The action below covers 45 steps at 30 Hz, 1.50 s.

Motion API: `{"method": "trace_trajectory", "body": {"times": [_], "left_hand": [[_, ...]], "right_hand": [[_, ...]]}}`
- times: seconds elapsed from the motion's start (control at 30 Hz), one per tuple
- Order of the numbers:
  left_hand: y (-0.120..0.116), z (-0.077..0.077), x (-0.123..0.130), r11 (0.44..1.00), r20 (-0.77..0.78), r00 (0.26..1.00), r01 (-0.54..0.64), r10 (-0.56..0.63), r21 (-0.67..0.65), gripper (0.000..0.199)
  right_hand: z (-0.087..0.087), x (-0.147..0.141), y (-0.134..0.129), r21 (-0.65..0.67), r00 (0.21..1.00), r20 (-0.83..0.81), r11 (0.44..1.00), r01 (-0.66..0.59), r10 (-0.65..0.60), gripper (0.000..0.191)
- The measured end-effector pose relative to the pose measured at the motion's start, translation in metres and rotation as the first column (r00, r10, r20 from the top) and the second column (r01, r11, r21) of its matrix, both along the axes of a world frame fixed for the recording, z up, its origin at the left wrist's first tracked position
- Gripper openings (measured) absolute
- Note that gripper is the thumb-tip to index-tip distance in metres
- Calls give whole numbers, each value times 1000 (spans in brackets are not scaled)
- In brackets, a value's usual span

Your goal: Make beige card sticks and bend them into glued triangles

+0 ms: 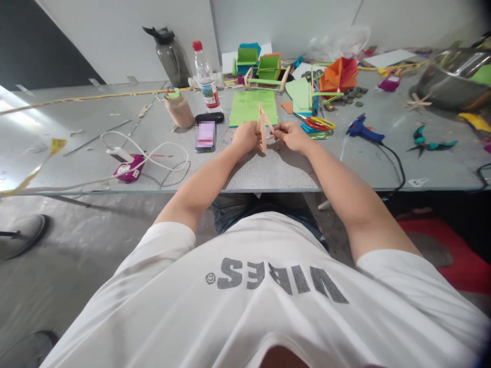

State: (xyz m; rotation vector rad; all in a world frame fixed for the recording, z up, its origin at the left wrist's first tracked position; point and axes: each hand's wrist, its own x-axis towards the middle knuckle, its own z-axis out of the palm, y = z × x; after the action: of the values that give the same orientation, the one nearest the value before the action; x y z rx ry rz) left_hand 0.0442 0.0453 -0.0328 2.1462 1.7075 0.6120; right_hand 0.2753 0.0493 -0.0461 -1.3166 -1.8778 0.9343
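A small frame of pale wooden craft sticks [263, 129], joined in a narrow peak at the top, stands tilted between my two hands above the table. My left hand [247, 136] is closed round its left side. On the other side, my right hand [290, 136] pinches the slanting stick near its lower end. The fingertips of both hands partly hide the joints. Just behind the frame lies a light green sheet of card [253, 108]. Scissors with red and yellow handles [316, 123] lie beyond my right hand.
A phone [206, 136], a black case [209, 118], a bottle [207, 82] and a stick-filled cup [179, 110] stand left. Right are a blue glue gun [364, 129], pliers [431, 144] and a metal pot [456, 79]. Paper-and-stick models [268, 69] line the back. A white cable [163, 138] loops left.
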Motion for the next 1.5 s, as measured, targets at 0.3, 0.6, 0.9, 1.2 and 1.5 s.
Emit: {"method": "trace_trajectory", "body": {"times": [0.3,0.6,0.9,1.2,1.5], "left_hand": [[2,-2,-2,999,-127,991,38,-34,26,16],[0,-3,1,1000,-79,997,11,-10,20,9],[-1,-9,7,1000,-3,1000,-22,22,-10,14],[-2,-7,10,999,-83,995,-47,46,-8,14],[-4,-3,10,999,-101,994,-36,35,-8,16]], "right_hand": [[4,2,-8,34,958,257,990,-139,125,34],[1,-5,-11,89,936,336,986,-141,104,21],[1,-7,-11,115,911,410,987,-109,52,23],[4,-10,-14,100,917,395,989,-105,58,19],[7,-7,-14,34,967,241,996,-87,77,29]]}}
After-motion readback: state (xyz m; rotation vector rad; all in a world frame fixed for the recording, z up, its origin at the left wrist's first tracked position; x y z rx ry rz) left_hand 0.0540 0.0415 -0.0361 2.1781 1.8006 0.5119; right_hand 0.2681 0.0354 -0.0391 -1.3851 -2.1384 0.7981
